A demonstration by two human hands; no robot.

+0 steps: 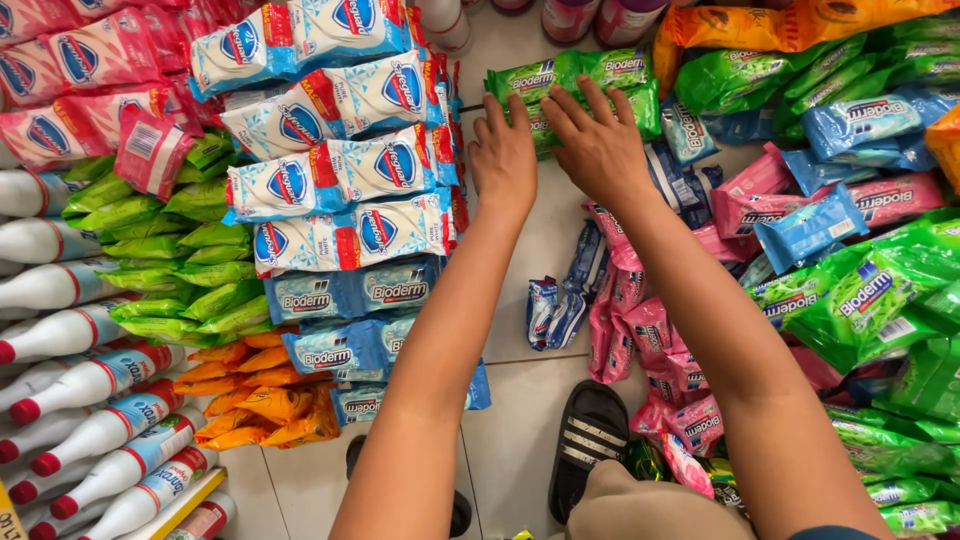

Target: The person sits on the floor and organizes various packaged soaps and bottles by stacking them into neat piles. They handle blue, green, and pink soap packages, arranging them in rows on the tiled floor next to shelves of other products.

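Both my arms reach forward over a tiled floor. My left hand (503, 150) and my right hand (597, 140) lie side by side, fingers pressed on a row of green soap packets (610, 72) at the far middle. Whether either hand grips a packet or only rests on the row I cannot tell. To the left stand stacked white-and-blue multipacks (340, 170) and light blue packets (345, 295). Pink packets (640, 330) trail along the floor under my right forearm.
White bottles with red caps (90, 420) lie at the left. Green (190, 260) and orange (255, 400) packets sit beside them. Heaps of green (870, 300), blue (860, 125) and pink packets fill the right. A black sandal (590, 440) and my knee are at the bottom.
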